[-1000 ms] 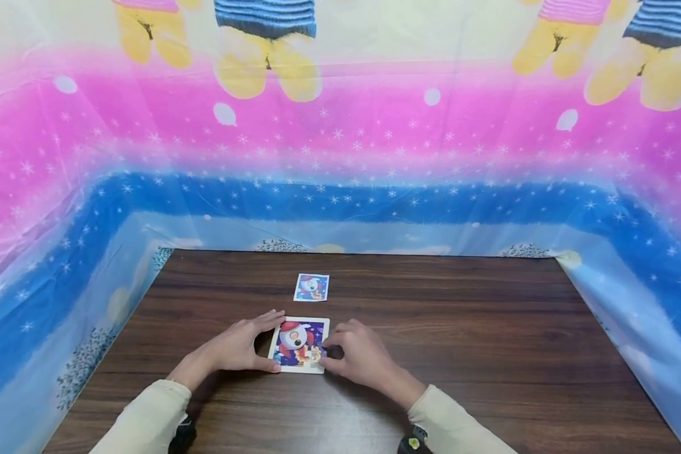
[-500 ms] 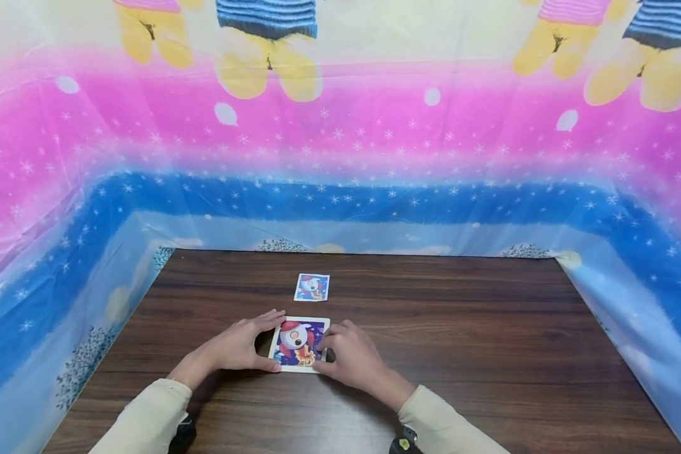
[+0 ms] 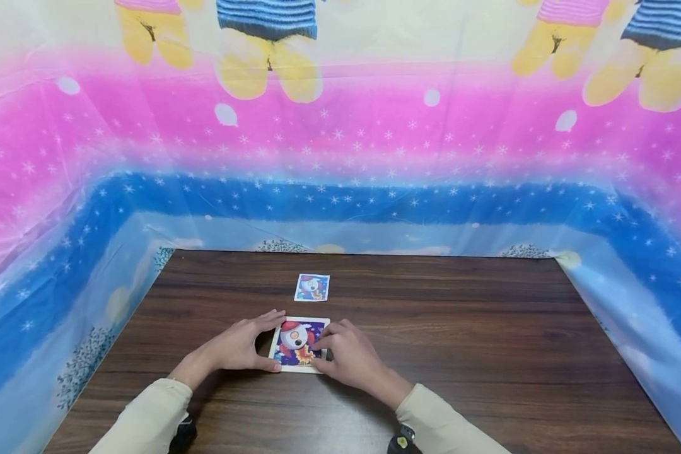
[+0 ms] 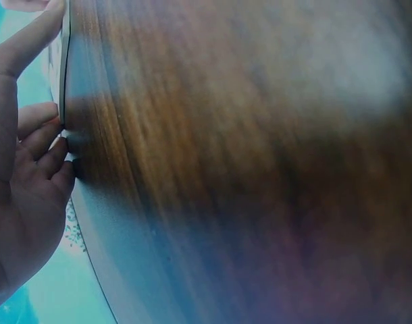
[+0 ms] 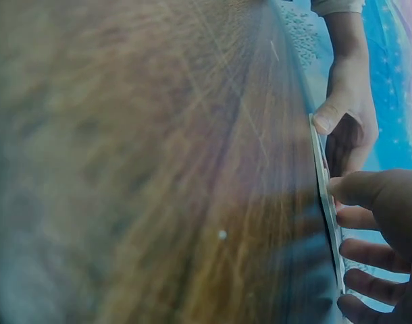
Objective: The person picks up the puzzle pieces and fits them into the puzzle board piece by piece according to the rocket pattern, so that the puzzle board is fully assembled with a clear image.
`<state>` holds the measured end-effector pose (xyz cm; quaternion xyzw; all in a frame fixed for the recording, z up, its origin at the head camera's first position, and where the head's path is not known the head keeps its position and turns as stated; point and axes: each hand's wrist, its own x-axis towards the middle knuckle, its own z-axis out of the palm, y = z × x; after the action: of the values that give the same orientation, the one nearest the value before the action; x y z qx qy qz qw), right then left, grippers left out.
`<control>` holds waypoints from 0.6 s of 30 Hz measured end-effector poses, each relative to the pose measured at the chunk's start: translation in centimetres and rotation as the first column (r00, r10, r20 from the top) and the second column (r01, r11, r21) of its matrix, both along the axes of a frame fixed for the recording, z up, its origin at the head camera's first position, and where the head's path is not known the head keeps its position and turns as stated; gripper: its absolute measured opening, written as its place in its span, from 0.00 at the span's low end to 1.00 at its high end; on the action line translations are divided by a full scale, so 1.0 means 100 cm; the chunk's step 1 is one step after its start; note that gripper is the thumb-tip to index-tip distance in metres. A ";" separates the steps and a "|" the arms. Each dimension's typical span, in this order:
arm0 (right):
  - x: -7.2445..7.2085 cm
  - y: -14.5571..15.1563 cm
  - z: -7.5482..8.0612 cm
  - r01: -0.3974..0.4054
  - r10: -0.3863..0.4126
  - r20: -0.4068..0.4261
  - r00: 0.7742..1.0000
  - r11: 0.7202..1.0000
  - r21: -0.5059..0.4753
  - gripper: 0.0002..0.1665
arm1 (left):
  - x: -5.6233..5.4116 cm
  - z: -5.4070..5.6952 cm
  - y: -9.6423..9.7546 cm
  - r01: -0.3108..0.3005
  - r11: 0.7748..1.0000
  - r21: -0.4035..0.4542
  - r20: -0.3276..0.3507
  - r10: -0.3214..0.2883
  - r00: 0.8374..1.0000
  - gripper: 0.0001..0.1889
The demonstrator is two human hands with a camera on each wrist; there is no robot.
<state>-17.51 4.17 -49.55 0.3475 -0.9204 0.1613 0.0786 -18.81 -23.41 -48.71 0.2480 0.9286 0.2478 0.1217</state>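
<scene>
A square picture puzzle (image 3: 297,343) with a white border lies flat on the table in the head view. It shows a round white character in red against purple. My left hand (image 3: 235,343) holds its left side, thumb at the near corner and fingertips at the far corner. Over the right side, my right hand (image 3: 352,356) has its thumb and forefinger on the picture around an orange, flame-like puzzle piece (image 3: 305,355), partly hidden by the fingers. In the right wrist view, thumb and fingers of the right hand (image 5: 388,229) meet the board (image 5: 321,169), seen edge-on.
Beyond the puzzle lies a small card (image 3: 311,287) with a similar picture in paler colours. The dark wooden table (image 3: 459,340) extends to both sides. A pink and blue printed cloth (image 3: 340,170) hangs along its back and sides.
My right hand has moved slightly left over the puzzle, its fingertips now further onto the picture; orange shows where a pale patch was. My left hand, the board and the card have stayed put.
</scene>
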 end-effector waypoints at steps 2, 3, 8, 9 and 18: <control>0.000 0.000 -0.001 0.005 -0.005 0.005 1.000 1.000 0.002 0.15 | 0.000 -0.001 0.000 -0.001 1.000 0.001 0.004 0.001 1.000 0.54; 0.001 -0.001 -0.001 0.008 -0.008 0.012 1.000 1.000 0.001 0.15 | 0.000 -0.001 0.000 -0.001 1.000 0.002 0.005 0.001 1.000 0.54; 0.002 -0.002 -0.001 0.022 -0.022 0.039 0.999 1.000 0.001 0.15 | 0.000 -0.002 0.000 -0.002 1.000 -0.001 0.009 0.002 1.000 0.55; 0.002 -0.002 0.000 0.024 -0.024 0.041 0.999 1.000 0.000 0.15 | 0.000 -0.002 0.000 -0.003 1.000 -0.001 0.009 0.003 1.000 0.55; 0.002 -0.003 -0.001 0.019 -0.019 0.030 0.999 1.000 0.002 0.16 | 0.000 0.000 -0.001 0.002 1.000 -0.003 0.002 -0.002 1.000 0.55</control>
<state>-17.29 3.85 -49.63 0.3364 -0.9249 0.1648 0.0659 -18.79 -23.54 -48.75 0.2484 0.9286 0.2464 0.1233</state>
